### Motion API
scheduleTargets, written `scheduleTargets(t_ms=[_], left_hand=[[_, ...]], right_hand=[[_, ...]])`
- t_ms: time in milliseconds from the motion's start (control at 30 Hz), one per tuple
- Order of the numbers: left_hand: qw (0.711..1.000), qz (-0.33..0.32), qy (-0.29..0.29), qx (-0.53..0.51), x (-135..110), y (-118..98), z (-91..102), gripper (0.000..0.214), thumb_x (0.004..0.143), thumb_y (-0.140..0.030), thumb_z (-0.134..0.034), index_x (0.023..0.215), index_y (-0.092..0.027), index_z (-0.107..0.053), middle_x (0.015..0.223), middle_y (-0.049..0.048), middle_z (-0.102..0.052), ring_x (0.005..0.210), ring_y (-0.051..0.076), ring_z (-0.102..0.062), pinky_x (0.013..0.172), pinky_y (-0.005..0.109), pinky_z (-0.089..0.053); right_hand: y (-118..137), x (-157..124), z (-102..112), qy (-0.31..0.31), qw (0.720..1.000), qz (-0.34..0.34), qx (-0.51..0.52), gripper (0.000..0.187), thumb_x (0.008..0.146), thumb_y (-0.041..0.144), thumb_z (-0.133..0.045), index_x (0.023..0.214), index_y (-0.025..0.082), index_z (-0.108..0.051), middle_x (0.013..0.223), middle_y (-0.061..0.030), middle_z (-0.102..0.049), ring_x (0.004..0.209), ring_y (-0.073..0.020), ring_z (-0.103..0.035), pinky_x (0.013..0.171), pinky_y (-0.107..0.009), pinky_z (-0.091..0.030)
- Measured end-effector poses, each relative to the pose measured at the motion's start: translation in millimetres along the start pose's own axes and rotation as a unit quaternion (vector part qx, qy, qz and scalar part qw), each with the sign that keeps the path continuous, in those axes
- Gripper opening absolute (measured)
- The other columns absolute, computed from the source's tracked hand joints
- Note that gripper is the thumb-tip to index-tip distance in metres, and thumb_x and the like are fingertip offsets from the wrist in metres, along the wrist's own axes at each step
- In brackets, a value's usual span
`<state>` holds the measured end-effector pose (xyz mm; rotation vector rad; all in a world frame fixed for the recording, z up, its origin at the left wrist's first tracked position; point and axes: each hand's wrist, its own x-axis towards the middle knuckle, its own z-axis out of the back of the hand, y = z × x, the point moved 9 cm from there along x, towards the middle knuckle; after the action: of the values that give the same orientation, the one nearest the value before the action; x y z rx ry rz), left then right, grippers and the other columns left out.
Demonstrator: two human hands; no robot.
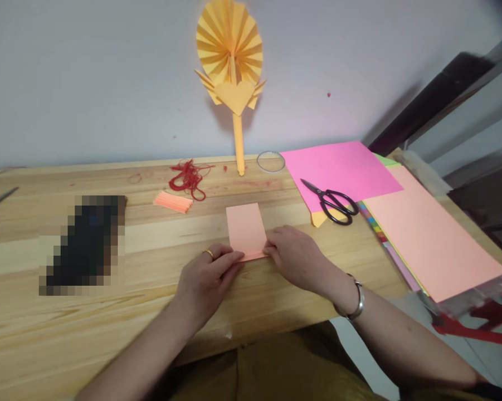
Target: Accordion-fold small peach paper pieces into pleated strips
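Note:
A small peach sheet of paper (246, 228) lies on the wooden table in front of me, its near edge folded into a narrow strip. My left hand (211, 273) pinches the left end of that fold between thumb and fingers. At the right end, my right hand (290, 253) grips the same fold with fingertips pressed together. Beyond my left hand lies a pleated strip of peach paper (172, 202), and red thread (188, 178) is tangled behind it. Black-handled scissors (332, 203) rest to the right, partly on a pink sheet (338, 172).
A yellow paper fan (229, 44) with a heart and a rolled handle leans on the wall. Beside its base is a thin ring (271, 161). A stack of coloured paper with a peach sheet (434, 234) on top lies right. A dark, pixelated object (87, 239) is left.

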<state>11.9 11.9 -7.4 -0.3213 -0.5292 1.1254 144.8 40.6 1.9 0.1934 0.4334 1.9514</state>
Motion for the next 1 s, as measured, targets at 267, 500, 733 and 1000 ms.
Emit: scheduleTargets(t_ms=[267, 500, 733, 1000], left_hand=[[1.0, -0.005, -0.004, 0.023, 1.2, -0.8, -1.1, 0.022, 0.087, -0.029, -0.048, 0.094, -0.024, -0.068, 0.09, 0.0016, -0.068, 0.073, 0.013, -0.062, 0.063, 0.024, -0.047], [1.0, -0.004, -0.012, 0.022, 0.7, -2.2, 1.1, 0.021, 0.087, -0.027, -0.049, 0.093, -0.023, -0.068, 0.089, 0.0018, -0.067, 0.075, 0.014, -0.062, 0.064, 0.024, -0.048], [0.999, -0.022, -0.025, 0.036, 0.5, -5.1, 2.7, 0.02, 0.086, -0.026, -0.05, 0.092, -0.022, -0.068, 0.088, 0.0018, -0.066, 0.073, 0.013, -0.062, 0.062, 0.023, -0.048], [0.999, -0.037, -0.019, 0.016, 0.9, -6.9, 3.9, 0.022, 0.088, -0.026, -0.047, 0.095, -0.021, -0.067, 0.091, 0.0032, -0.065, 0.076, 0.014, -0.061, 0.065, 0.025, -0.049]], right_hand=[[-10.9, -4.6, 3.4, -0.042, 0.995, -0.017, 0.09, 0.01, 0.082, 0.014, -0.058, 0.076, 0.017, -0.065, 0.077, -0.0026, -0.063, 0.079, -0.0158, -0.055, 0.071, -0.029, -0.043], [-2.3, -15.7, 6.8, -0.084, 0.977, 0.129, 0.148, 0.014, 0.086, 0.014, -0.053, 0.094, 0.017, -0.065, 0.095, -0.0045, -0.063, 0.091, -0.0162, -0.052, 0.085, -0.032, -0.043], [-2.6, -14.2, 2.7, -0.093, 0.976, 0.148, 0.129, 0.012, 0.086, 0.017, -0.055, 0.088, 0.017, -0.067, 0.088, -0.0045, -0.064, 0.085, -0.0165, -0.053, 0.079, -0.032, -0.042], [-2.3, -12.7, 2.1, -0.106, 0.977, 0.142, 0.121, 0.011, 0.085, 0.016, -0.056, 0.084, 0.016, -0.068, 0.084, -0.0049, -0.065, 0.083, -0.0171, -0.054, 0.077, -0.032, -0.042]])
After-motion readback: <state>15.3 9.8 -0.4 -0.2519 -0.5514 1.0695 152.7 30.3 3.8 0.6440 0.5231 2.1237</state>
